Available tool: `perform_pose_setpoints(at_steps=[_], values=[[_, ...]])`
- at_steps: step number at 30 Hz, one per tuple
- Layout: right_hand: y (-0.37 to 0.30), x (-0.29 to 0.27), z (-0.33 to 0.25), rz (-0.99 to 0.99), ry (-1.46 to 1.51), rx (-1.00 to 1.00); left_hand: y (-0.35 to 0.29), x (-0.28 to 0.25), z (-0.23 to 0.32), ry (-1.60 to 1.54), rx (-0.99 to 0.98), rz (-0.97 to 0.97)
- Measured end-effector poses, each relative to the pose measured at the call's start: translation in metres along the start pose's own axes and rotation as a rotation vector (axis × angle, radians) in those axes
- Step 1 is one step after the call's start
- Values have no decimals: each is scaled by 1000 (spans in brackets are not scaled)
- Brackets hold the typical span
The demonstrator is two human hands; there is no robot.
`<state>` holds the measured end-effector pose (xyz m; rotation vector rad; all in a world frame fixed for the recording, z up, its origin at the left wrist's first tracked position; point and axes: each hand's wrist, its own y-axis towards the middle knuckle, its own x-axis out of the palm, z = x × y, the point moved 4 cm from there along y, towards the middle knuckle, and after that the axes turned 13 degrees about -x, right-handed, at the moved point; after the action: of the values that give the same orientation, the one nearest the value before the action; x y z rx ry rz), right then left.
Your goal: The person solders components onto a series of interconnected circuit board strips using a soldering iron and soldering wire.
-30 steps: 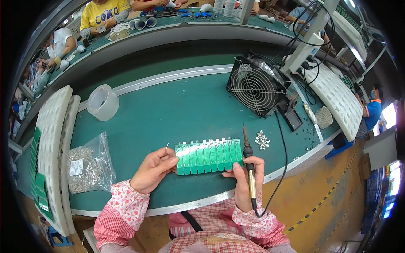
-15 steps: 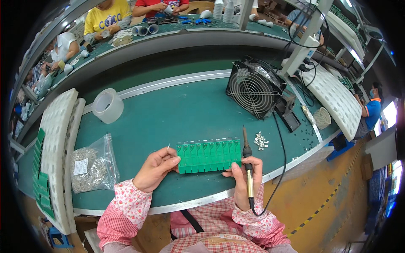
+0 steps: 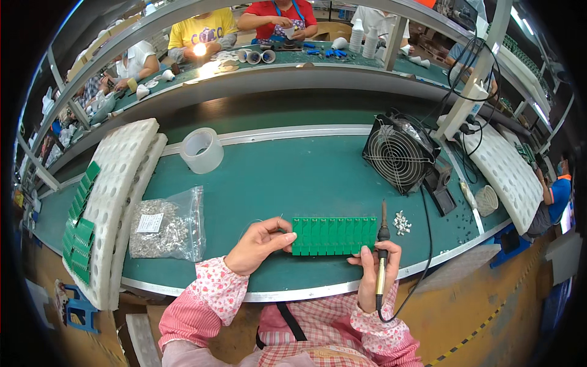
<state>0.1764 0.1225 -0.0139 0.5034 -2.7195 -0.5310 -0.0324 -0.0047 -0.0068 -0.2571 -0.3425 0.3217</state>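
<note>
A green circuit board panel (image 3: 334, 237), divided into several narrow strips, is held level above the bench's front part. My left hand (image 3: 260, 244) pinches its left end between thumb and fingers; a thin wire (image 3: 272, 219), perhaps solder, sticks out above those fingers. My right hand (image 3: 374, 269) presses its thumb on the panel's lower right corner. That same hand also holds a soldering iron (image 3: 381, 269) upright, its tip pointing away from me beside the panel's right end. Just right of the tip lies a small pile of shiny metal pieces (image 3: 402, 223).
A clear bag of small metal parts (image 3: 165, 229) and a tape roll (image 3: 202, 150) lie left. White foam trays (image 3: 116, 196) carry green boards (image 3: 79, 251). A black fan (image 3: 400, 153) and iron stand (image 3: 440, 192) are at right. Co-workers sit across a far bench (image 3: 293, 73).
My view has swung left, so the bench appears farther right. Both hands keep hold of the panel and the iron. A bright light now shows at the hands of a co-worker in yellow.
</note>
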Motion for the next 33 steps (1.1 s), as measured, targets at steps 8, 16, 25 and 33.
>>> perform_pose_setpoints(at_steps=[8,16,25,33], values=[[1,-1,-3,-15,42,6,-7,10,0,-34,-2,-11],[7,1,-1,-34,18,33,-6,8,5,-12,-29,53],[-3,-6,-2,-16,-159,-21,-57,-21,3,-159,69,278],[0,0,-5,-135,-170,-27,-197,-140,61,-520,696,898]])
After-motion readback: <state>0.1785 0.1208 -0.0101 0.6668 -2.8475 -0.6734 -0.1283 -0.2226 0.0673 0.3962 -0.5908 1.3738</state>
